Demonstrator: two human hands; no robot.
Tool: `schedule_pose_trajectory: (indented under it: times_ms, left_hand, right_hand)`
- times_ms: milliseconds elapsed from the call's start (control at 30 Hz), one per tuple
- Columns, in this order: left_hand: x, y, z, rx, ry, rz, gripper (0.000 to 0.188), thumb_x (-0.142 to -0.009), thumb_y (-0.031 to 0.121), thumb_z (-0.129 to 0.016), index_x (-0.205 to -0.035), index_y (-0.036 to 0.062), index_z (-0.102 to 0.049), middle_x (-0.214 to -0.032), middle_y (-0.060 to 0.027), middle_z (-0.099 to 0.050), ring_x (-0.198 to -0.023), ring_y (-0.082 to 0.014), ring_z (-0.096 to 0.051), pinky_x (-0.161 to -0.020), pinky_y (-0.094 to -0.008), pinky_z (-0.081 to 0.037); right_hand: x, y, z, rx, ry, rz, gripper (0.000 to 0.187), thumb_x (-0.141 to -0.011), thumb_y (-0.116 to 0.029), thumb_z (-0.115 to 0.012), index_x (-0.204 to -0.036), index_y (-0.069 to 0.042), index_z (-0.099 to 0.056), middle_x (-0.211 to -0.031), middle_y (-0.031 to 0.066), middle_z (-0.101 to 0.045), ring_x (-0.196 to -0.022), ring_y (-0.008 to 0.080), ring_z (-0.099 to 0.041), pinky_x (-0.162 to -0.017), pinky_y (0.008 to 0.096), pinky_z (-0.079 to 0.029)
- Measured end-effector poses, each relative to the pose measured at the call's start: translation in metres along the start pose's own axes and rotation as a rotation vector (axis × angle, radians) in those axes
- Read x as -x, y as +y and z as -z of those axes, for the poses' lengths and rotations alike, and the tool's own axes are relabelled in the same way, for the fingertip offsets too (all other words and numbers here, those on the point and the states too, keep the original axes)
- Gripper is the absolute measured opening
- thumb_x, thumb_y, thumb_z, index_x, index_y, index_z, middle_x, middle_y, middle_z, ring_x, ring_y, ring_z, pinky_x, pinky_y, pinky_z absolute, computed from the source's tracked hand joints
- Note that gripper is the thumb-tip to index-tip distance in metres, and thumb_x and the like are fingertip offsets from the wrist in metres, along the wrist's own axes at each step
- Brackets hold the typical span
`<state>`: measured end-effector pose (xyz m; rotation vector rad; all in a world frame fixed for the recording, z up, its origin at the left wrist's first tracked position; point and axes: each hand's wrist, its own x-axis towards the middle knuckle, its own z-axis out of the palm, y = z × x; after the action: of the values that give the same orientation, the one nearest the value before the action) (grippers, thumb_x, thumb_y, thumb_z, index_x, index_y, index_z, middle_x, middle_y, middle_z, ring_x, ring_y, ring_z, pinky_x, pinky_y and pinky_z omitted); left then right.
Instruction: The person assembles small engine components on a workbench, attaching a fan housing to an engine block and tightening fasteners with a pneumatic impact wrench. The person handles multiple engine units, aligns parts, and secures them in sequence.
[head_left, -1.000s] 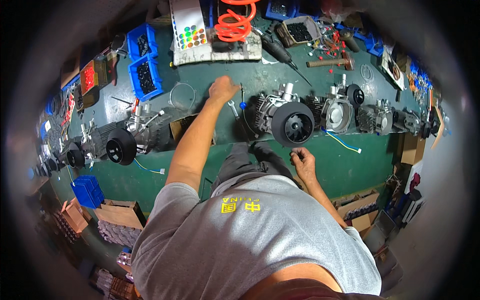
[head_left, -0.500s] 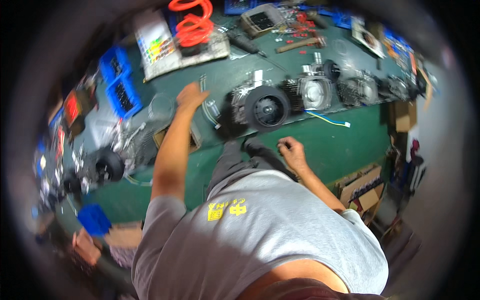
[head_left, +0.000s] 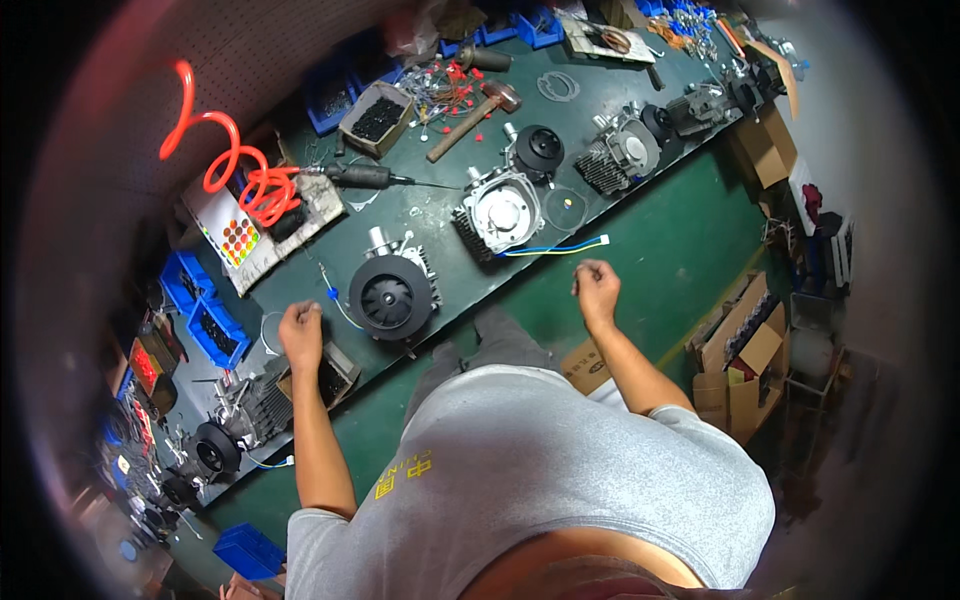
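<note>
Motor unit with a black fan wheel [head_left: 393, 297] stands on the dark green bench [head_left: 425, 212], near its front edge and between the person's two hands. Left hand [head_left: 302, 330] hangs to the left of it, fingers curled in; whether they hold something small cannot be told. Just below that hand is an open box [head_left: 353, 377], and a thin cable with a blue piece [head_left: 333, 294] lies between hand and fan wheel. Right hand [head_left: 598, 288], also curled, hovers off the bench's near edge; its grip cannot be told either. Nearest it is a blue-and-yellow wire lead [head_left: 555, 250] running from an open metal housing [head_left: 503, 212]. Farther back lie a hammer [head_left: 468, 128] and a black power tool [head_left: 360, 177].
</note>
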<state>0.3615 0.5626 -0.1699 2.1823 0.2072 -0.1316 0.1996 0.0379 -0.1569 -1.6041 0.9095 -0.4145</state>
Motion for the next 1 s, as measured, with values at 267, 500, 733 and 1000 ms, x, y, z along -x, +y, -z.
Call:
schedule_pose_trajectory:
  times_ms: [267,500,733,1000]
  left_hand:
    - [0.008,0.104,0.019,0.071,0.105,-0.015,0.015,-0.098,0.015,-0.071,-0.095,0.0000,-0.070,-0.072,0.0074,-0.053,-0.064,-0.0022,-0.043,-0.055,-0.0215,-0.033]
    - [-0.048,0.223,0.011,-0.192,-0.017,-0.197,0.019,-0.100,0.014,-0.070,-0.104,-0.0040,-0.072,-0.086,-0.0002,-0.066,-0.075,-0.0064,-0.056,-0.068,-0.0237,-0.046]
    - [-0.117,0.316,-0.106,-0.339,-0.411,-0.414,0.017,-0.098,0.012,-0.070,-0.103,-0.0038,-0.072,-0.081,-0.0072,-0.070,-0.075,-0.0090,-0.060,-0.070,-0.0284,-0.050]
    - [-0.166,0.318,-0.235,-0.503,-0.764,-0.652,0.020,-0.094,0.015,-0.073,-0.106,-0.0015,-0.070,-0.086,-0.0192,-0.070,-0.075,-0.0269,-0.068,-0.071,-0.0392,-0.053]
  right_hand:
    - [-0.101,0.019,0.008,-0.081,0.028,-0.115,0.016,-0.093,-0.007,-0.070,-0.106,0.003,-0.068,-0.081,0.0058,-0.068,-0.060,0.0100,-0.060,-0.051,0.0246,-0.049]
    - [-0.160,0.051,-0.037,0.159,-0.219,0.063,0.019,-0.088,-0.009,-0.075,-0.102,0.003,-0.072,-0.083,0.0122,-0.074,-0.070,0.0174,-0.071,-0.066,0.0316,-0.057]
    - [-0.194,0.054,-0.098,0.168,-0.301,0.269,0.023,-0.082,-0.008,-0.081,-0.097,0.002,-0.068,-0.087,0.0159,-0.073,-0.076,0.0307,-0.072,-0.071,0.0395,-0.057]
    - [-0.197,0.060,-0.128,0.163,-0.227,0.315,0.027,-0.077,-0.008,-0.086,-0.093,0.000,-0.067,-0.081,0.0113,-0.071,-0.070,0.0240,-0.072,-0.065,0.0368,-0.056]
